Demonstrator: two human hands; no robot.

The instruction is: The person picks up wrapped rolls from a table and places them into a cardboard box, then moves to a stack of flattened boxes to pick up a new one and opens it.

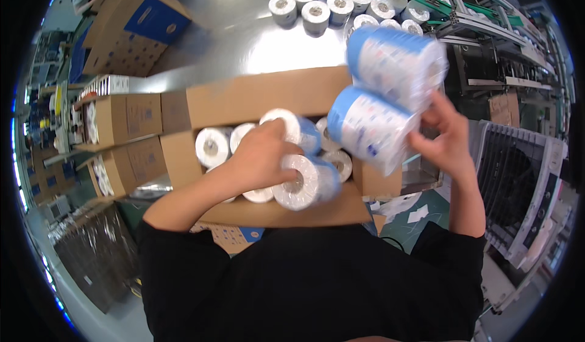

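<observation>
My left hand (263,154) is over an open cardboard box (268,93), its fingers pinching two plastic-wrapped paper rolls by their core ends. One roll (292,128) is at the fingertips and the other roll (302,182) by the thumb. More white rolls (213,148) stand in the box beneath. On the right, my right hand (448,136) grips another pair of wrapped rolls, blue and white, tilted in the air above the box's right end. The upper roll (393,61) is blurred by motion; the lower roll (370,127) hangs beside it.
Many wrapped rolls (315,16) stand on the shiny metal table (231,43) at the back. Filled cartons (135,119) sit at the left, and a blue-printed carton (143,28) lies at the far left. A metal conveyor frame (487,28) and a grey cooler unit (518,183) stand on the right.
</observation>
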